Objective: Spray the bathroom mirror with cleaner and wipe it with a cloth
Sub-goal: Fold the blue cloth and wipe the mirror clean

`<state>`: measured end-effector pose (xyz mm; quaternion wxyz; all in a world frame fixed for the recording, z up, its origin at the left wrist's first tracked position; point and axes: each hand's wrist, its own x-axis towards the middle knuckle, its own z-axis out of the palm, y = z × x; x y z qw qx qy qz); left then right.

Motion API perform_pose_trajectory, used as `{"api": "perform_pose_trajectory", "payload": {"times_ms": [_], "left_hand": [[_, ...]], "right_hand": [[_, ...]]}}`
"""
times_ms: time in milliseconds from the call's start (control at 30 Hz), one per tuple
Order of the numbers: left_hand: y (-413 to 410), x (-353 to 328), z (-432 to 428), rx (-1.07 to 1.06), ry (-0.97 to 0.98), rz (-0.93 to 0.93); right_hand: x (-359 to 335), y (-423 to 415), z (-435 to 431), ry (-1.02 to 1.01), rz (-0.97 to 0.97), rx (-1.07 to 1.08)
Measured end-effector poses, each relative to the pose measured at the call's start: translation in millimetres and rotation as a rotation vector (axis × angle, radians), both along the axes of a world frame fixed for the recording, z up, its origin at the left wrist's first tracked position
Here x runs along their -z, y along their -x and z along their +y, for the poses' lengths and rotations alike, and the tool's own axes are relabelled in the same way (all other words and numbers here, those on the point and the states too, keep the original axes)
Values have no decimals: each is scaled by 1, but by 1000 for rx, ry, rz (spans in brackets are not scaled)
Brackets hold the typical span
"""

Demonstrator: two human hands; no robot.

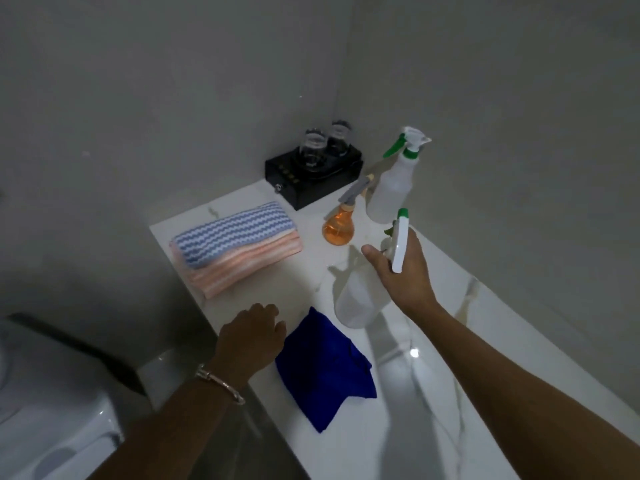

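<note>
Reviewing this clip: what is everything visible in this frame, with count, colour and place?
held spray bottle: one, translucent white, green-tipped head, tilted, mid-counter
standing spray bottle: one, translucent white, green trigger, back by the wall
orange spray bottle: one, orange, grey trigger, left of the standing one
blue cloth: one, deep blue, near counter edge
folded cloths: two stacked, blue-white zigzag over pink stripes, counter's left end
black tray: one, back corner
glasses: two, clear, on the tray
counter: one, white marble
white fixture: one, lower left
bracelet: one, silver, left wrist
left hand: fingers curled, empty, beside the blue cloth
right hand: grips the held bottle's neck
</note>
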<state>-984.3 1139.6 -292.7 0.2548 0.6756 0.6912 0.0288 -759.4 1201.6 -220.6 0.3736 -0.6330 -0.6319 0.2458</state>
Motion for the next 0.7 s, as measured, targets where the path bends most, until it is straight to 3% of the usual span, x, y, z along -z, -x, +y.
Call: {"api": "perform_pose_trajectory", "payload": {"times_ms": [233,333,467,567,700], "left_hand": [[-24,42,-5,-91,242,-75],[-33,53,-5,-92,253,-12],[-43,61,-4,-125,255,-8],[-54,60,-4,-135,275,-128],[-84,35,-10,68,245,-244]], "right_hand": [[21,-23,-19,330,58,-35],[36,-37,-34,568,-111,22],[52,-52,-56,830,-393,-154],[52,-53,-70,883,-406,-243],[37,-62,-86,769,-448,-333]]}}
